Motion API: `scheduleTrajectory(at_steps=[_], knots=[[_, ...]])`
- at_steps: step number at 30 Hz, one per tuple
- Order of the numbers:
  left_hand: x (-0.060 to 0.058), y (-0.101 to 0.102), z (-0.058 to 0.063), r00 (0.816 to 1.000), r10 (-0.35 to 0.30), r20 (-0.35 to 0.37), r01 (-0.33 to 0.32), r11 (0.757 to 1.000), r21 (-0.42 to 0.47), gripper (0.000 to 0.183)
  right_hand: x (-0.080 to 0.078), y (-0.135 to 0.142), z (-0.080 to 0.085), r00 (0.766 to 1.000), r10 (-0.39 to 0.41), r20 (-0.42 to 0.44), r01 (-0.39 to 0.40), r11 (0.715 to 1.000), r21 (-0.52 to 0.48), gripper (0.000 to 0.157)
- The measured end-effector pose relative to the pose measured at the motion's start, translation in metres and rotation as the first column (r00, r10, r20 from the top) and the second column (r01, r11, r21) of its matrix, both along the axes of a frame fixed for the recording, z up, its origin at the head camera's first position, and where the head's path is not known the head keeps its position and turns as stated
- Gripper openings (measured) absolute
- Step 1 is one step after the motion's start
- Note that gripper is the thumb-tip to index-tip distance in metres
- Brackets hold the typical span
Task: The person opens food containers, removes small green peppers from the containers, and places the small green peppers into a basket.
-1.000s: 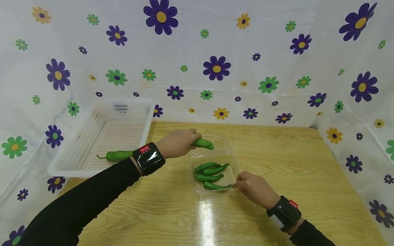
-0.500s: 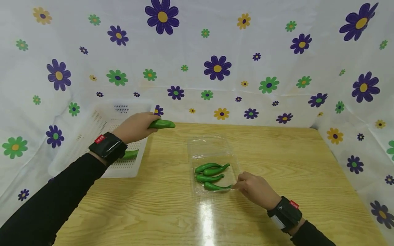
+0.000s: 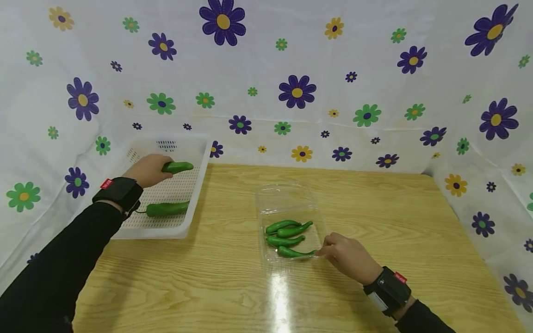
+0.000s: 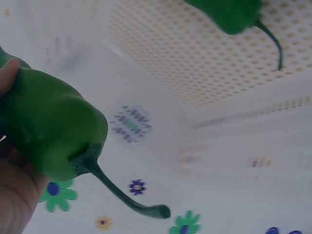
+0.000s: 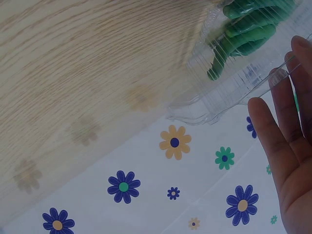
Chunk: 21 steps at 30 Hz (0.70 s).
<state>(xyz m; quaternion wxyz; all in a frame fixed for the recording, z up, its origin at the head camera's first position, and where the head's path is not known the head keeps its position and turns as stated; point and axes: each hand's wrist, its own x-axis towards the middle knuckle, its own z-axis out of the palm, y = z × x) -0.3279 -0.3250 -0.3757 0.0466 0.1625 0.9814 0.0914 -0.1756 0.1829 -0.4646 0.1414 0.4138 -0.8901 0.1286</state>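
Observation:
My left hand (image 3: pixel 149 170) grips a large green pepper (image 3: pixel 179 167) above the white perforated basket (image 3: pixel 185 230). In the left wrist view that pepper (image 4: pixel 56 119) shows its stem pointing away from the palm. Another long green pepper (image 3: pixel 166 209) lies in the basket, near its front wall. At the table's middle sits an open clear plastic clamshell box (image 3: pixel 314 217) with several smaller green chili peppers (image 3: pixel 287 242) inside. My right hand (image 3: pixel 350 258) pinches the box's front right corner; the right wrist view shows thumb and fingers (image 5: pixel 265 122) at its rim.
The wooden table (image 3: pixel 225 277) lies under everything. A white cloth with printed flowers (image 3: pixel 258 60) hangs behind and at both sides. The box's lid (image 3: pixel 285 196) is folded back toward the cloth.
My left hand, holding the large pepper, has moved left from over the clear box to above the basket. The right hand stays at the box's corner.

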Motion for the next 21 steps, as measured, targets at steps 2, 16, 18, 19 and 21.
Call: scheduleTrajectory(at_steps=[2,16,18,19,21], knots=[[-0.005,-0.008,-0.008,0.999,0.012,0.044,-0.011,1.0,-0.012,0.023,0.0,0.0,0.0,1.0,-0.003,-0.001,0.003,1.0,0.004,0.021],[-0.021,-0.012,-0.054,0.978,-0.008,0.206,0.034,0.992,-0.122,0.026,-0.001,0.0,-0.003,0.999,-0.013,0.031,0.013,1.0,-0.002,0.02],[-0.022,-0.011,-0.058,0.973,-0.004,0.23,0.034,0.991,-0.127,0.027,-0.001,0.0,-0.004,1.0,-0.012,0.028,0.012,1.0,-0.005,0.02],[-0.023,-0.011,-0.061,0.972,-0.004,0.237,0.036,0.991,-0.131,0.028,-0.001,0.0,-0.004,1.0,-0.011,0.026,0.011,1.0,-0.006,0.02],[-0.024,-0.011,-0.065,0.968,-0.005,0.252,0.04,0.99,-0.133,0.03,-0.001,0.0,-0.003,1.0,-0.009,0.022,0.009,1.0,-0.007,0.019]])
